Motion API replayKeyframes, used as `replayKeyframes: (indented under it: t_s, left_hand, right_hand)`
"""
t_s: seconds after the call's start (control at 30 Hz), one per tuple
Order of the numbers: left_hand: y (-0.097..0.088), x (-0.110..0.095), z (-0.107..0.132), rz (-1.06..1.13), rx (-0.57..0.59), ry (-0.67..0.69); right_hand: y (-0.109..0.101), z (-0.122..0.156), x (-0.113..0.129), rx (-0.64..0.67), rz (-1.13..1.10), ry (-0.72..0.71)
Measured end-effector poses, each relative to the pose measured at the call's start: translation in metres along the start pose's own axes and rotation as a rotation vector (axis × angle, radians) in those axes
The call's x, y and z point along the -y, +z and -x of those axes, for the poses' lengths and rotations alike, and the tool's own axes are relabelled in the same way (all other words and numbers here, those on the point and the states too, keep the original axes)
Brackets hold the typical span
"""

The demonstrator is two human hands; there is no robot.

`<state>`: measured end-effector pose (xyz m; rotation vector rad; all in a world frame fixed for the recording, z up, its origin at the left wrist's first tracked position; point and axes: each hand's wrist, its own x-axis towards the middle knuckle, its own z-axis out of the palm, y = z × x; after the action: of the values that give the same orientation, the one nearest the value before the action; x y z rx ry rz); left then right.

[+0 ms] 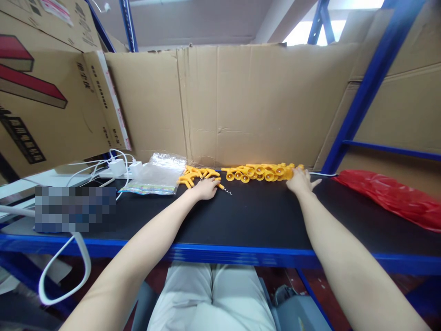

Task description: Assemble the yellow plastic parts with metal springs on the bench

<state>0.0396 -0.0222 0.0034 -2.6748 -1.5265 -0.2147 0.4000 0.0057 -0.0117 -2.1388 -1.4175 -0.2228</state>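
Both my arms reach across a black work surface (241,216). My left hand (206,188) is curled, its fingers closed beside a small pile of yellow plastic parts (197,174); what it holds, if anything, is too small to make out. A small metal spring (227,191) lies just right of it. My right hand (301,180) lies flat with fingers spread, touching the right end of a row of yellow plastic parts (262,172) along the cardboard wall.
A cardboard sheet (241,101) walls the back. A clear plastic bag (156,177) and white chargers with cables (119,168) lie at the left, a red plastic bag (389,195) at the right. A blue shelf post (365,92) rises at the right.
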Motion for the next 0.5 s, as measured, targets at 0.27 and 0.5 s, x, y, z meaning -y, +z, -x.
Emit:
replayKeyframes:
  t_s: [0.27,0.5]
  left_hand:
    - [-0.002,-0.001,0.000,0.027,0.004,-0.004]
    - [0.001,0.003,-0.002,0.032,-0.012,0.025]
  right_hand:
    - [-0.009,0.005,0.011,-0.056,0.067,-0.031]
    - [-0.034,0.002,0.033,0.038,0.204,0.020]
